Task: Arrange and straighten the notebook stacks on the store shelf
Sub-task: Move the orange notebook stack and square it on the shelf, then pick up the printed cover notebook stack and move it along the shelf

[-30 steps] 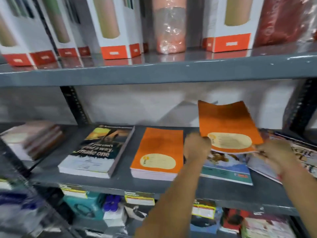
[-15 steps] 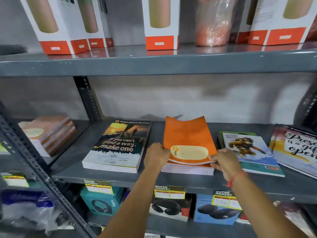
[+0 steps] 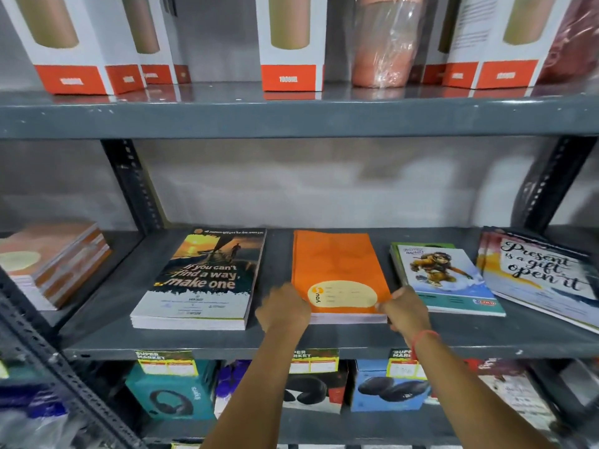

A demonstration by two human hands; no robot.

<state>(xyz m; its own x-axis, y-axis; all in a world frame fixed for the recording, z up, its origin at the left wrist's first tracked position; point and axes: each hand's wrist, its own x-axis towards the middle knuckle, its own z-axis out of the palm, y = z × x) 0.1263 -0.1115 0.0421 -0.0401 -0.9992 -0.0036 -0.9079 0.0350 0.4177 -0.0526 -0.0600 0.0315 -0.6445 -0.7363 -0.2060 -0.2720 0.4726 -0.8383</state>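
An orange notebook stack (image 3: 335, 264) lies flat in the middle of the grey middle shelf (image 3: 227, 343). My left hand (image 3: 283, 306) grips its front left corner and my right hand (image 3: 405, 311) grips its front right corner. Left of it sits a thick stack with a sunset cover reading "make one" (image 3: 204, 277). To the right lies a stack with a monkey cover (image 3: 444, 277), turned slightly askew. Further right is a "Present is a gift" stack (image 3: 544, 273), also askew.
Another stack of orange-edged notebooks (image 3: 52, 260) sits in the bay to the left, behind a dark upright post (image 3: 133, 186). Boxed bottles (image 3: 291, 43) line the shelf above. Boxed headphones (image 3: 171, 393) and price tags (image 3: 167, 362) fill the shelf below.
The orange notebook that both hands held up over the right stacks has moved left and now lies flat on the orange stack, both hands holding the stack's front corners.
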